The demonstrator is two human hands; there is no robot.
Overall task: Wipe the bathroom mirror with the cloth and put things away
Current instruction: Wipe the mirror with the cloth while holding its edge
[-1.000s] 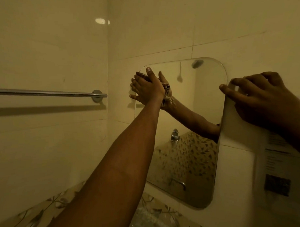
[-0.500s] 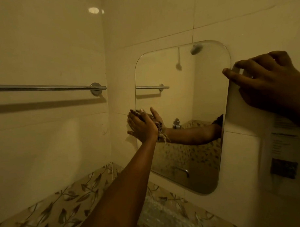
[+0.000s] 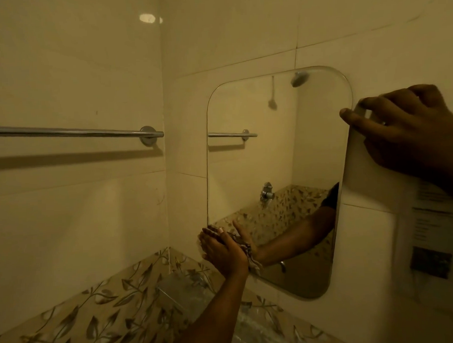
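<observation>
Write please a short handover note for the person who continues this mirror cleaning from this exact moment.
Left hand: flat, pressing the cloth on the mirror at its lower left corner.
Right hand: fingers bent, resting on the mirror's upper right edge, steadying it.
Done: cannot judge which glass is already clean.
Left: finish the lower part, then put the cloth away.
Towel rail on the left wall is bare.

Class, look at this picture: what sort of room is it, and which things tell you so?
Most likely a bathroom: a wall mirror, a metal towel rail on tiled walls, and a shower head reflected in the mirror.
</observation>
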